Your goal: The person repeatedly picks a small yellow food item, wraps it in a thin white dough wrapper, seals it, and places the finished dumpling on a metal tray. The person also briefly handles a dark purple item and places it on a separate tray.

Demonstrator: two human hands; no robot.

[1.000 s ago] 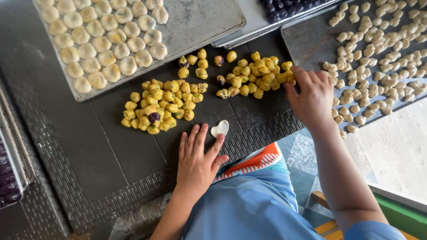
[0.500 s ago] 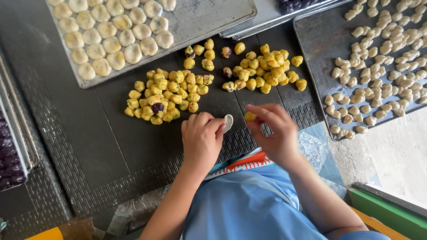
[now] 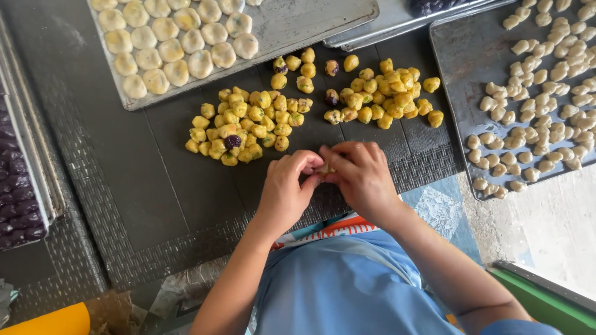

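My left hand (image 3: pixel 287 191) and my right hand (image 3: pixel 359 175) meet over the dark mat (image 3: pixel 149 186), fingertips pinched together around a small piece of pale dough with yellow filling (image 3: pixel 324 168). Most of that piece is hidden by my fingers. Just beyond my hands lie two heaps of yellow filling balls, one at the left (image 3: pixel 245 127) with a dark purple ball (image 3: pixel 232 141) in it, one at the right (image 3: pixel 379 93).
A metal tray (image 3: pixel 298 25) at the top holds rows of pale round wrapped pieces (image 3: pixel 174 43). Another tray (image 3: pixel 456 80) at the right carries several small pale dough lumps (image 3: pixel 540 87). Purple balls (image 3: pixel 15 198) sit in a tray at the far left.
My right hand came back from the right yellow heap with a yellow ball. My left hand picked up the pale dough disc from the mat, and both hands closed together around the two.
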